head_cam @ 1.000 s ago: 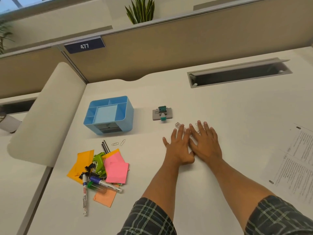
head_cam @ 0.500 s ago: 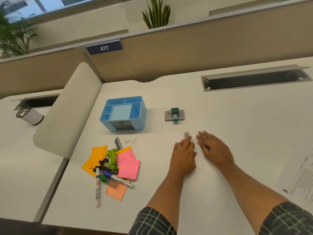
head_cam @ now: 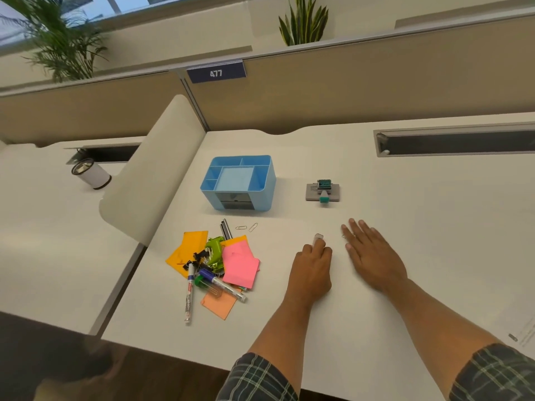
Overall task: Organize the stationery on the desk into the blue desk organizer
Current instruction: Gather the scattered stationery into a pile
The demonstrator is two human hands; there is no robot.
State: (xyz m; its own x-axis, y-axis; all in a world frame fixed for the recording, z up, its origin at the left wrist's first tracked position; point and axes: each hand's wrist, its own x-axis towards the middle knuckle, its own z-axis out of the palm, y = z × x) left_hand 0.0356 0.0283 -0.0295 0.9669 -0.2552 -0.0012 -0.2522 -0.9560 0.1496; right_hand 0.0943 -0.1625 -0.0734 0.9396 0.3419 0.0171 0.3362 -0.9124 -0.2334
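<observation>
The blue desk organizer (head_cam: 267, 180) stands empty at the back left of the white desk. In front of it lies a pile: pink sticky notes (head_cam: 238, 264), orange notes (head_cam: 189, 247), a green stapler (head_cam: 214, 250), black binder clips (head_cam: 197, 257), markers (head_cam: 189, 293), black pens (head_cam: 225, 230) and two paper clips (head_cam: 246, 227). My left hand (head_cam: 312, 270) is on the desk right of the pile, its fingers curled round a small clear piece (head_cam: 318, 236). My right hand (head_cam: 373, 256) lies flat beside it, fingertips on a paper clip (head_cam: 344, 235).
A small grey and teal device (head_cam: 322, 193) sits right of the organizer. A cable slot (head_cam: 454, 143) runs along the back right. Printed paper (head_cam: 525, 334) lies at the right edge. A curved divider (head_cam: 150, 175) separates the neighbouring desk, where a white cup (head_cam: 92, 174) lies.
My view has swung left and back. My hands, pressed side by side before, have moved apart. The left hand's fingers have curled onto the small clear piece.
</observation>
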